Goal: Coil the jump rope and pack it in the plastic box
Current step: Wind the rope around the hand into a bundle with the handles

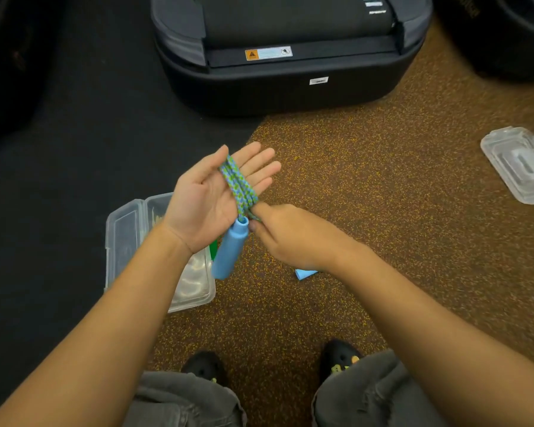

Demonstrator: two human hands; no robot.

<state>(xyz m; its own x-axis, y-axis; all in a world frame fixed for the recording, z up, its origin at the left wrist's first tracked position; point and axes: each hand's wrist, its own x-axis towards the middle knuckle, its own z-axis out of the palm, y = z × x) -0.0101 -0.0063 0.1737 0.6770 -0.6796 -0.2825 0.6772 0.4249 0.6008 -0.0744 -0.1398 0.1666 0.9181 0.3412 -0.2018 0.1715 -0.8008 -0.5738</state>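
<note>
The jump rope point(238, 183) is a blue-and-green braided cord, wound in several turns around my left hand point(211, 195), which is held flat, palm up, fingers spread. One blue handle point(230, 248) hangs from the rope below that palm. My right hand point(290, 235) pinches the rope at the lower edge of the coil. The second blue handle point(305, 273) peeks out from under my right wrist. An open clear plastic box point(154, 257) lies on the floor under my left forearm, something green inside it.
A large black case point(287, 53) stands on the floor ahead. Another clear plastic box point(520, 167) lies at the right edge. The floor is brown speckled rubber on the right and black on the left. My knees and black shoes show at the bottom.
</note>
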